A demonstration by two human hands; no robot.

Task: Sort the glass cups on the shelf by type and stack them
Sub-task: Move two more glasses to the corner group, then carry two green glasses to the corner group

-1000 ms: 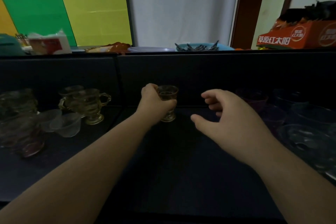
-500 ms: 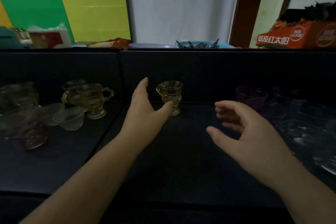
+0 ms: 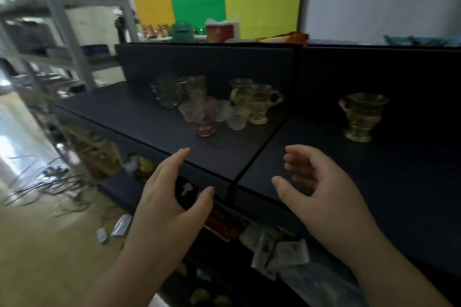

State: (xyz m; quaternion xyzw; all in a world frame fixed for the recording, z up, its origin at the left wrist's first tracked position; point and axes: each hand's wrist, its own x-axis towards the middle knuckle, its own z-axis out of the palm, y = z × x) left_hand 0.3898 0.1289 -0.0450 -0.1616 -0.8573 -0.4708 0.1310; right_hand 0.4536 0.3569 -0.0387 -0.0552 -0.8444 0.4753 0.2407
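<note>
Hands hover empty in front of the dark shelf (image 3: 154, 117). The left hand (image 3: 167, 204) is spread wide at the shelf's front edge, fingers straight and thumb out to the side, holding nothing. The right hand (image 3: 321, 187) floats over the shelf's front part, fingers loosely curled and thumb apart, also holding nothing.

On the right section of the shelf stands a lone amber footed cup (image 3: 359, 117), upright, well apart from both hands and from the other glassware. Left of the seam between the two sections, a pair of amber handled cups (image 3: 254, 102) stands close together near the back wall. Just in front of them sit two small frosted clear cups (image 3: 237, 117), side by side. Beside those, toward the left, is a pinkish glass (image 3: 204, 119) with a clear one set in it, though blur hides the detail. Farther back left stands a greenish glass (image 3: 167, 93) next to a pale clear glass (image 3: 194, 86).

Behind the shelf rise yellow and green panels (image 3: 219, 0).
</note>
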